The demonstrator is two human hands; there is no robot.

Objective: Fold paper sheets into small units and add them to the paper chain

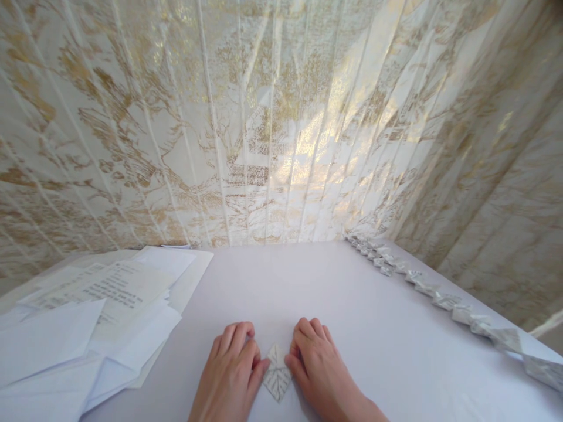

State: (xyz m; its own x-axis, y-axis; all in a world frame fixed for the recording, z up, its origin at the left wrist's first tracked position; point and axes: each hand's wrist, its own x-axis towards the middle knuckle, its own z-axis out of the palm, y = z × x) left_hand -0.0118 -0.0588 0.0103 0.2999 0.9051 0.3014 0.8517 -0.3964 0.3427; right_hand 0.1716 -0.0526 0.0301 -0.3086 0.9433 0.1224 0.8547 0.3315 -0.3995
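Observation:
A small diamond of folded paper (277, 384) with dark print and creases lies on the white table, between my two hands. My left hand (233, 366) is closed, fingers curled under, its thumb tip at the paper's left corner. On the other side, my right hand (319, 369) is also closed, with its thumb against the right corner. The curled fingers hide how firmly each hand pinches the paper.
Loose white sheets and a printed page (127, 287) are heaped at the left. Along the right edge of the table (272, 281) runs a row of folded paper pieces (446, 300). A gold-patterned curtain (264, 117) hangs behind and to the right.

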